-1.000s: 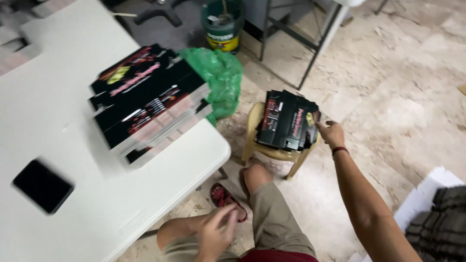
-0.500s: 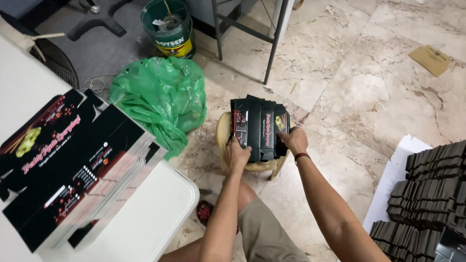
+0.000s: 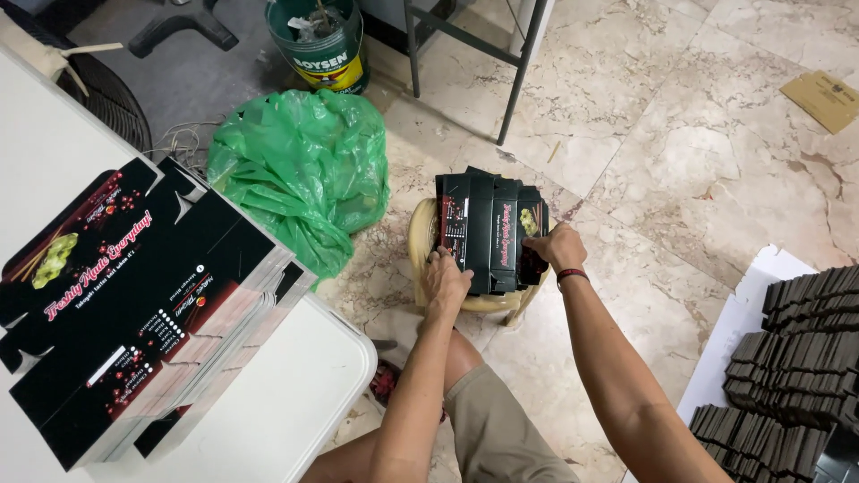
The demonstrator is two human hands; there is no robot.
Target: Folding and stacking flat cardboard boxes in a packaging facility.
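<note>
Left hand [image 3: 445,279] and right hand [image 3: 557,247] grip black box stack [image 3: 490,231] on stool [image 3: 420,241].

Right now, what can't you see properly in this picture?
Head view only:
- Stool: mostly hidden under the black boxes.
- Left hand and right hand: fingertips hidden by the boxes.
- Folded stacks: cut off by the right edge.
- Bucket: top cropped.

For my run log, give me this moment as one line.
left hand: grips stack of folded black cartons | right hand: grips same stack | stack: on yellow stool | nearby: green bag, white table
</note>
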